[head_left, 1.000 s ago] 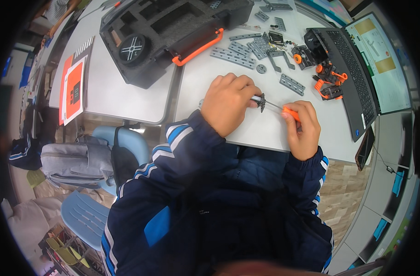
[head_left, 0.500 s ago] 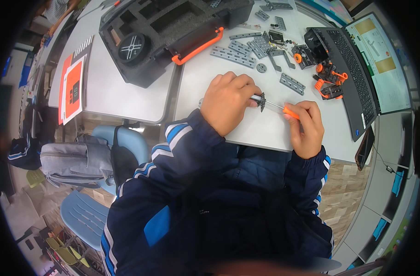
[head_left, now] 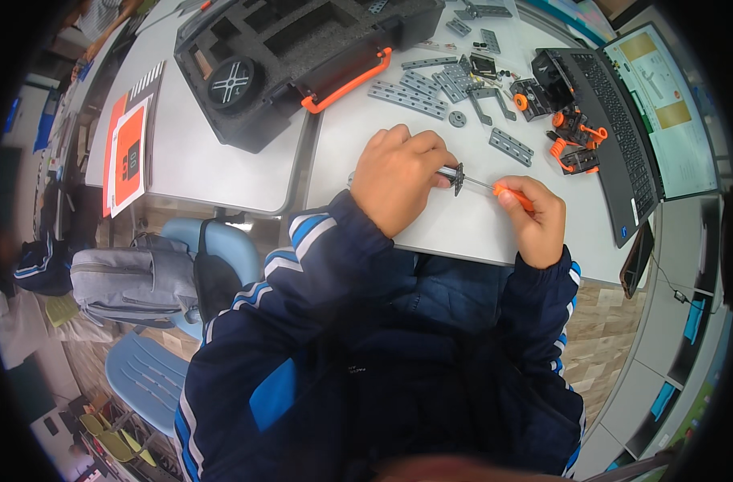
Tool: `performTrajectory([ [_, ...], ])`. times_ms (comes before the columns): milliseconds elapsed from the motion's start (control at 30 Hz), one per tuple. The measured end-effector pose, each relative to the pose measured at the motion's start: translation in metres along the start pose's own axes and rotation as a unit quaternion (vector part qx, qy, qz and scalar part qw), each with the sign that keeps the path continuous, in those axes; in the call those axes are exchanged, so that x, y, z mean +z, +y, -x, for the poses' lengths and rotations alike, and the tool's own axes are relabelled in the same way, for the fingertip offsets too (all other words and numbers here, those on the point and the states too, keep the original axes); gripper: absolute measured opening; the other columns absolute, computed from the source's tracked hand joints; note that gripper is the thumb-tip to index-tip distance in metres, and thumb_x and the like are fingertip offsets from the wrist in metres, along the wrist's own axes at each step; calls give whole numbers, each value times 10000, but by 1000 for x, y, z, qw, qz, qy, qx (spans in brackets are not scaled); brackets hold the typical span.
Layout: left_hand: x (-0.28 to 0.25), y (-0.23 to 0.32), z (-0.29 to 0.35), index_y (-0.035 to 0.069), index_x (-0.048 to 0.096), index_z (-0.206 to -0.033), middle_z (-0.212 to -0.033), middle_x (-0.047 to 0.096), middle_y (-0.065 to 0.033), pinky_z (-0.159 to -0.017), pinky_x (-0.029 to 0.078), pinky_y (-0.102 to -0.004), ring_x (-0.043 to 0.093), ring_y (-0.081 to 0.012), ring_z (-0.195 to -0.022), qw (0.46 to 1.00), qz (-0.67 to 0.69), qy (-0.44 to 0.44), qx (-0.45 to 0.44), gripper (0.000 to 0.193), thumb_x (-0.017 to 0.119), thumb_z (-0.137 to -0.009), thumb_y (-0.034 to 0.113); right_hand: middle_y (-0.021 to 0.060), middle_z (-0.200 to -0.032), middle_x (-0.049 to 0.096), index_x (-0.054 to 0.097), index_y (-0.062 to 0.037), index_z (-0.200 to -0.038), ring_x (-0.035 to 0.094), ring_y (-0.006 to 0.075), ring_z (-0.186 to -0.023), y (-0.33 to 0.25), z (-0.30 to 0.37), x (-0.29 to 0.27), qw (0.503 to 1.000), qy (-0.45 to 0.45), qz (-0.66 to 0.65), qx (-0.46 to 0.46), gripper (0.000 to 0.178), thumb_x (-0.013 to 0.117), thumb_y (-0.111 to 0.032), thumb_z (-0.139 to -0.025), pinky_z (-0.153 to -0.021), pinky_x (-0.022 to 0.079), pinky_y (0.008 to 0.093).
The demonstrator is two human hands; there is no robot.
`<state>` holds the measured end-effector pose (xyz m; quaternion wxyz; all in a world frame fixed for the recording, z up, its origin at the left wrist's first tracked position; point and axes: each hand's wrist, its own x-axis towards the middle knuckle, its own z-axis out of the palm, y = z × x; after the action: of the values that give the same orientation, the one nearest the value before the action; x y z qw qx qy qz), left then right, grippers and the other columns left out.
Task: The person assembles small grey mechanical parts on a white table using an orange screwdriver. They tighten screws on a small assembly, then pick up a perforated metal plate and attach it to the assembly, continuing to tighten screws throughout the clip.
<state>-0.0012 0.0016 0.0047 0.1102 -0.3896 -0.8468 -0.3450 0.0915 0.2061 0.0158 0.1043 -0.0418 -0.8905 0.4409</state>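
Note:
Above the near edge of the white table, my left hand (head_left: 402, 178) is closed around a small metal-and-black part (head_left: 458, 178), most of it covered by my fingers. My right hand (head_left: 536, 222) grips the orange handle of a screwdriver (head_left: 520, 196) between thumb and fingers. The thin shaft points left and its tip meets the part at its dark end piece. Farther back on the table lie grey perforated metal plates (head_left: 407, 98), with a short perforated strip (head_left: 512, 148) and a small round disc (head_left: 457, 119) nearer my hands.
A black foam-lined case (head_left: 278, 112) with an orange handle and a black wheel (head_left: 235, 82) stands back left. To the right sit an open laptop (head_left: 615, 120) and black-and-orange modules (head_left: 576, 136). Orange-and-white booklets (head_left: 131, 157) lie far left. A grey backpack (head_left: 133, 277) rests on a blue chair.
My right hand has turned and shifted slightly on the screwdriver handle, with the fingers curled differently. The left hand and the part stay almost where they were.

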Motion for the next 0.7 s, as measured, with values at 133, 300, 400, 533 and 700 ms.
performTrajectory([
  [133, -2, 1, -1, 135, 713, -880, -888, 640, 23, -731, 407, -333, 524, -221, -760, 1000, 1, -4, -7, 163, 731, -719, 138, 117, -828, 646, 623, 32, -923, 623, 176, -783, 0, -11, -8, 996, -71, -22, 40, 115, 644, -45, -840, -695, 476, 272],
  [300, -3, 1, -1, 134, 714, -879, -884, 641, 30, -731, 405, -331, 521, -221, -750, 1000, 3, -3, -13, 159, 731, -721, 143, 108, -855, 630, 603, 16, -874, 628, 192, -815, -9, -5, -6, 998, -37, -37, 32, 93, 670, -6, -812, -704, 487, 285],
  [400, -2, 1, -1, 134, 714, -879, -883, 640, 32, -733, 405, -331, 520, -222, -754, 1000, 5, 2, -11, 157, 730, -723, 143, 120, -869, 629, 606, 10, -869, 630, 240, -799, -9, -2, 1, 996, 40, 34, -70, 119, 682, 29, -780, -710, 497, 307],
  [533, -2, 0, -1, 136, 713, -881, -884, 640, 34, -740, 406, -331, 521, -221, -763, 1000, 7, -1, -12, 157, 728, -725, 143, 142, -873, 634, 618, 15, -884, 623, 303, -793, -5, 2, 9, 964, 104, 162, -182, 159, 673, 65, -743, -707, 505, 337],
  [700, -2, 1, 0, 140, 711, -885, -885, 637, 41, -751, 409, -332, 522, -221, -767, 1000, 4, -1, -11, 162, 728, -724, 141, 142, -875, 635, 622, 13, -926, 607, 324, -804, 0, 3, 11, 963, 95, 167, -191, 212, 627, 104, -734, -716, 492, 367],
])
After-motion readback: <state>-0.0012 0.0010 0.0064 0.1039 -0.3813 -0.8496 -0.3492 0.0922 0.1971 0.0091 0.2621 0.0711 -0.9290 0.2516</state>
